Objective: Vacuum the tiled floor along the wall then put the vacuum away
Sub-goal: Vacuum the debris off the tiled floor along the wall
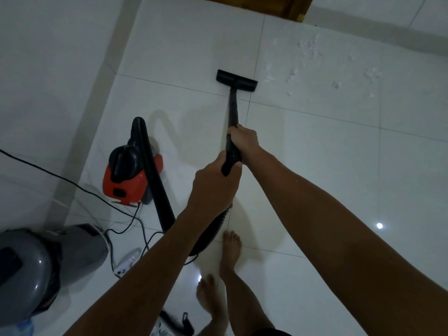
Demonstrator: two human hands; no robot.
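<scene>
The glossy white tiled floor (315, 146) fills most of the view, meeting a white wall (48, 57) along its left edge and a brown wooden door frame (278, 6) at its far edge. In the near left corner of the floor stands a grey rounded plastic bin (31, 267). Near the wall sits the red and black canister vacuum body (128, 175), its thick black ribbed hose (155, 180) arching up and back toward the person, with a thin black power cord (72, 185) trailing across the tiles to a white plug strip (123, 267). The black rigid vacuum wand (233, 110) slants forward to the flat black floor nozzle (236, 80), which rests on the tiles just left of a scatter of small white scraps (312, 59) (toward the far right corner). The right hand (244, 141) grips the wand higher up, fingers wrapped round it; the left hand (213, 187) holds the ribbed cuff below, fingers curled round it likewise. Two bare feet (230, 251) stand on the near tiles.
</scene>
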